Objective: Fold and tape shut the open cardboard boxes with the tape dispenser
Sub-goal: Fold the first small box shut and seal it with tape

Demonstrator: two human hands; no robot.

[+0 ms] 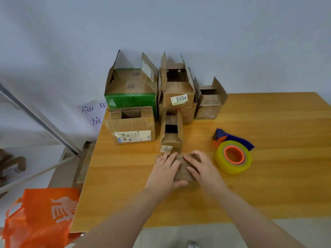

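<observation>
A small cardboard box [182, 171] lies on the wooden table [268, 185] in front of me, its top flaps folded down. My left hand [163, 171] presses flat on its left flap, thumb against the near side. My right hand [202, 169] presses flat on the right flap. To the right lies the tape dispenser [232, 152], blue and orange, with a yellowish roll of tape. Several open boxes stand behind: a narrow one [172, 138], a labelled one [131, 126], a green one [130, 90], one marked 5334 [179, 93] and a small one [210, 102].
The boxes stand against a pale wall [161, 24]. An orange bag [41, 217] hangs off the table's left near corner. A paper sign [91, 113] is on the wall at left. Flattened cardboard [84, 163] leans beside the table's left edge.
</observation>
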